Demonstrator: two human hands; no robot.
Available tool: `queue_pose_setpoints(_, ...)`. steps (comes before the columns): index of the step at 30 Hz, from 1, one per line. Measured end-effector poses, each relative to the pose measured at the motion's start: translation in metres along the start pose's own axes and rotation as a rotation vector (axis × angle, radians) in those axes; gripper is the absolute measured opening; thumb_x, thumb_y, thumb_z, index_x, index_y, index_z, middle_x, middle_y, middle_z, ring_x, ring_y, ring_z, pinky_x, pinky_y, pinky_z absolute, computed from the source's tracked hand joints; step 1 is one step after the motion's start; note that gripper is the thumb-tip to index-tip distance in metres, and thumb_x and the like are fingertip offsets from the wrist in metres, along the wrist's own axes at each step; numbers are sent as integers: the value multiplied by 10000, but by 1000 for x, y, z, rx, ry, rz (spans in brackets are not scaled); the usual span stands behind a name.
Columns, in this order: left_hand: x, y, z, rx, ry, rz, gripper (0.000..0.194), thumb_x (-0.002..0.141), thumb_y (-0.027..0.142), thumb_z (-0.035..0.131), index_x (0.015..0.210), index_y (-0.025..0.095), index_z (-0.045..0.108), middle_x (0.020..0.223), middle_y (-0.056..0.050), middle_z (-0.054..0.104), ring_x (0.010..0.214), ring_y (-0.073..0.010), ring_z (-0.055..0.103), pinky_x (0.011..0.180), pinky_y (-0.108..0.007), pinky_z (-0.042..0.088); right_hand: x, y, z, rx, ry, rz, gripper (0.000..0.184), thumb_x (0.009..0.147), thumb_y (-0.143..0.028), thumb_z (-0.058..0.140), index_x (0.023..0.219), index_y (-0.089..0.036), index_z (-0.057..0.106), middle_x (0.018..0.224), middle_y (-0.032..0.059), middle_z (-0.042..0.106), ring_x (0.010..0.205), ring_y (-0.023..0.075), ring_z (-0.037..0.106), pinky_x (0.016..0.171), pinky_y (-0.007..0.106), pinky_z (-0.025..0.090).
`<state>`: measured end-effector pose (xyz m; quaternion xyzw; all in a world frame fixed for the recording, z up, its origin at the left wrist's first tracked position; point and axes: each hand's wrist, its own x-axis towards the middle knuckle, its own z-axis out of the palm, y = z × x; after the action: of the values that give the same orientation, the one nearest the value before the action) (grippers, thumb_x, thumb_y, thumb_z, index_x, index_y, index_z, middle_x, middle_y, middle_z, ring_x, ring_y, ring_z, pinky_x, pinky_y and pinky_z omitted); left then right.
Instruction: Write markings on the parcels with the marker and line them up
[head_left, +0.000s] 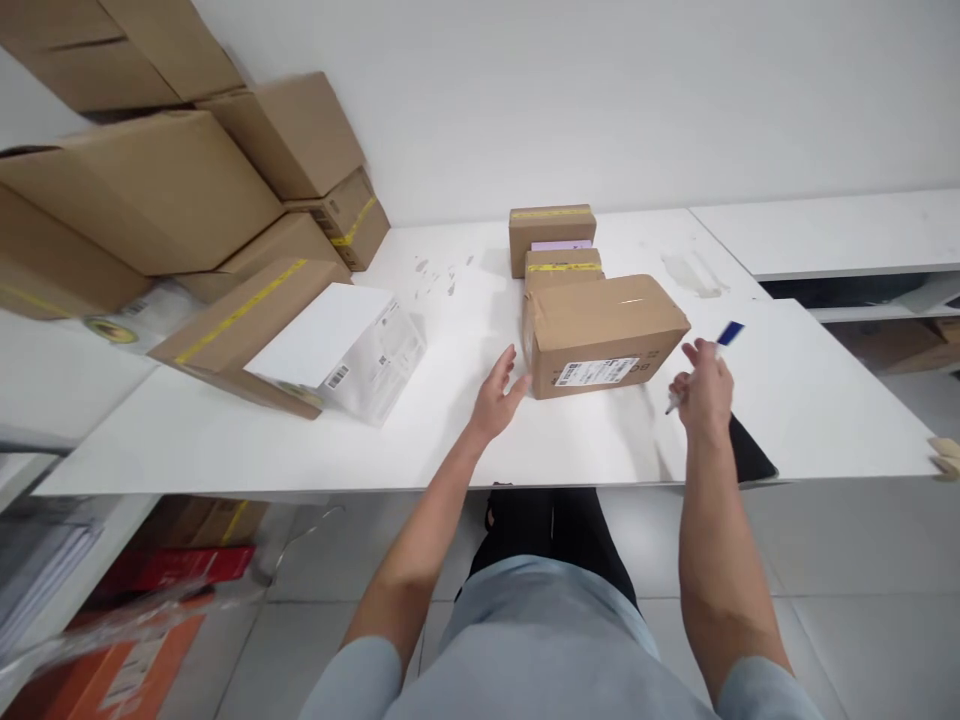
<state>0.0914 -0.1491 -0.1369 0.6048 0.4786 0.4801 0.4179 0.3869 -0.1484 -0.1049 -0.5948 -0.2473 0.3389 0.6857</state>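
Observation:
A brown cardboard box with a white shipping label on its near side stands on the white table. Just left of it is my left hand, with its fingers apart and nothing held. Whether its fingertips touch the box, I cannot tell. To the right of the box, my right hand is closed around a marker pen. The pen's dark tip points down to the left, and a blue piece sticks out above the hand. Beneath my right forearm lies a flat black thing, partly hidden.
Two smaller taped boxes stand behind the labelled one. At the left are a white package, a long taped box and a stack of cartons. Orange packaging sits below the table. An open shelf is at the right.

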Motion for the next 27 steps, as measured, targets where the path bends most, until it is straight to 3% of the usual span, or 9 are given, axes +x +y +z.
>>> queue_pose_setpoints(3, 11, 2, 20, -158, -62, -15, 864, 803, 703, 633, 1491, 245, 383, 1608, -163, 350, 1455, -354, 405, 1179, -560, 371, 4, 1, 10, 25, -114, 46, 476, 775, -656, 617, 885, -197, 556, 894, 0, 637, 412, 11, 323, 387, 213, 276)
queue_pose_setpoints(5, 4, 6, 21, -202, -56, 28, 838, 821, 699, 618, 1486, 250, 377, 1601, -155, 362, 1431, -336, 440, 1170, -537, 392, -8, 6, 8, 19, -135, 24, 477, 749, -647, 667, 834, -191, 555, 773, -33, 589, 418, 17, 330, 397, 211, 286)
queue_pose_setpoints(9, -40, 11, -2, -202, 21, 27, 672, 902, 657, 538, 1425, 251, 425, 1531, -149, 460, 1348, -284, 529, 1080, -451, 492, -56, 21, -13, -8, -142, -36, 456, 781, -634, 672, 847, -194, 574, 640, -68, 503, 451, 50, 373, 436, 214, 321)
queue_pose_setpoints(14, -88, 9, -40, -173, 221, -46, 549, 926, 648, 500, 1313, 258, 502, 1355, -105, 597, 1273, -237, 577, 1056, -410, 496, -131, 27, -32, -150, -210, -79, 424, 850, -617, 606, 945, -204, 604, 569, -79, 462, 504, 98, 448, 497, 231, 366)
queue_pose_setpoints(17, -86, 3, -62, -207, 351, -68, 495, 895, 646, 541, 1215, 270, 558, 1293, -85, 629, 1209, -222, 609, 960, -359, 528, -164, 24, -27, -260, -311, -95, 389, 841, -573, 627, 974, -207, 626, 601, -66, 485, 538, 109, 457, 524, 244, 384)
queue_pose_setpoints(20, -72, -2, -79, -271, 430, -89, 482, 849, 657, 563, 1119, 259, 596, 1197, -70, 672, 1109, -209, 644, 829, -300, 530, -177, 23, -17, -297, -439, -99, 329, 832, -522, 647, 931, -209, 637, 686, -41, 527, 565, 101, 450, 535, 246, 388)
queue_pose_setpoints(27, -64, -7, -95, -242, 377, -120, 468, 850, 667, 518, 1117, 298, 627, 1192, -47, 689, 1037, -195, 659, 767, -269, 499, -173, 29, -13, -130, -458, 71, 402, 829, -558, 641, 984, -187, 650, 614, -65, 491, 514, 91, 429, 511, 248, 347)
